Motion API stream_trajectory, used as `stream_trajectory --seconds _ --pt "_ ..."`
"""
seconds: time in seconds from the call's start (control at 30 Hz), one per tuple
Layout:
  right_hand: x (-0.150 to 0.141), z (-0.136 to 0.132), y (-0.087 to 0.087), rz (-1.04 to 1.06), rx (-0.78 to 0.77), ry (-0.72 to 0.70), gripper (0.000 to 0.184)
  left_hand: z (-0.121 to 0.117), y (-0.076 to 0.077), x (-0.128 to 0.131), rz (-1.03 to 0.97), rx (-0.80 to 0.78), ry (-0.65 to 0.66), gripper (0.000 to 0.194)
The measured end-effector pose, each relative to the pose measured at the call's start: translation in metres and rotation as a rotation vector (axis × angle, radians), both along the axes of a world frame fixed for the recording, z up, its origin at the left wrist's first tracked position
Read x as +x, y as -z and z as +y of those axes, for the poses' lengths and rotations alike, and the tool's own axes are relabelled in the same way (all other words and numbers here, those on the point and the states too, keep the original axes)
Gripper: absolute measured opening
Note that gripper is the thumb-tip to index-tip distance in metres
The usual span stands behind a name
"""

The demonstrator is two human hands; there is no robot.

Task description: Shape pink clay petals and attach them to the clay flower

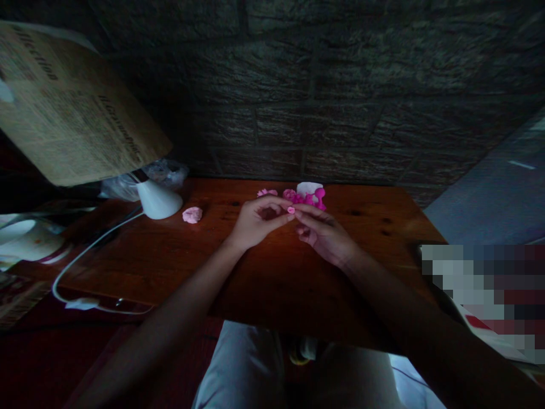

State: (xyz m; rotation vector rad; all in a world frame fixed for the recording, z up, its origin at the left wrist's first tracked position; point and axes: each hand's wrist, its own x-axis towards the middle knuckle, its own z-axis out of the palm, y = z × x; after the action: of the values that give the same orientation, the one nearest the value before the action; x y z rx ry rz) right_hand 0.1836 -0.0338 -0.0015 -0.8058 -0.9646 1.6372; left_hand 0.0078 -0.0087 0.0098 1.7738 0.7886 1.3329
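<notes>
While the left hand's [261, 218] and right hand's [326, 236] grip is clamped on a small pink piece [291, 210], a plastic bag [170, 172] sits behind the lamp [97, 125] on the bench [370, 213], contents indistinct.

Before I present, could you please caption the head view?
Left hand and right hand hold a small pink piece over a wooden table, a pink lump by the lamp base.

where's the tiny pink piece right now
Just right of centre in the head view, the tiny pink piece is between the left hand and right hand.
</notes>
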Motion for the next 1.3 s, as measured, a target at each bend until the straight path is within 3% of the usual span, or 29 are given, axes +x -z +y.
stream_trajectory --seconds 0.13,0.23,0.4,0.57,0.77,1.07,1.3 --pt "0.001 0.002 0.003 -0.02 -0.009 0.022 0.031 0.0 -0.001 -0.002 0.029 0.041 0.016 0.015" --pt "0.002 0.003 0.005 -0.041 -0.022 0.059 0.033 0.005 -0.003 -0.009 0.005 -0.044 0.005 0.017" --pt "0.0 0.003 0.005 -0.082 -0.054 0.08 0.032 0.027 -0.005 -0.034 -0.113 -0.126 -0.197 0.036" --pt "-0.002 0.002 0.004 -0.092 -0.062 0.053 0.032 0.048 0.005 -0.051 -0.066 -0.198 -0.292 0.033" --pt "-0.001 0.001 0.003 -0.115 -0.062 0.006 0.028 0.063 0.017 -0.05 -0.024 -0.258 -0.362 0.031" --pt "-0.001 0.002 0.003 -0.111 -0.053 -0.023 0.025 0.08 0.036 -0.051 0.079 -0.165 -0.408 0.026" --pt "-0.001 0.002 0.004 -0.133 -0.048 -0.032 0.015 0.078 0.037 -0.049 0.183 -0.089 -0.41 0.014"
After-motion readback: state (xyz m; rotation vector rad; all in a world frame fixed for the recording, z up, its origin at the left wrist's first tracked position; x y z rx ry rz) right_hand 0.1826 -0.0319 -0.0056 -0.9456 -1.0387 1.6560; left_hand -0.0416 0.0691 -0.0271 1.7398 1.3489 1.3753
